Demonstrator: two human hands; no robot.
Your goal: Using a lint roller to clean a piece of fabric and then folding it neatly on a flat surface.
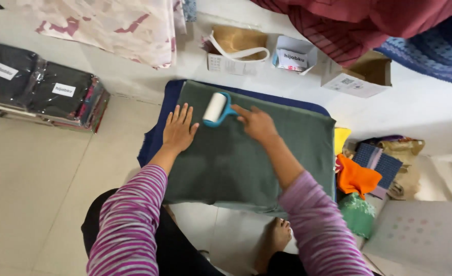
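Your left hand (179,129) lies flat and released on the green folded cloth (246,153), palm down, fingers spread and pointing away from you toward the far edge of the fabric. Its forearm, in a purple striped sleeve (129,220), runs up from the lower left and the wrist is straight.

Just right of those fingertips sits the lint roller (216,108), resting on the cloth near its far left corner. The white drum's long axis tilts from lower left up to upper right, and the blue handle curves out from the drum's lower end toward the right, pointing at your other hand.

Your right hand (256,122) grasps that handle, index finger stretched along it toward the drum, the other fingers curled. Its forearm angles in from the lower right, elbow bent, so both arms converge on the far side of the cloth.

Under the green cloth, a dark blue cloth (157,135) shows along the left and far edges. Far left on the tiled floor lies a stack of wrapped dark garments (42,92); to the right, a heap of orange, yellow and blue fabrics (369,174).
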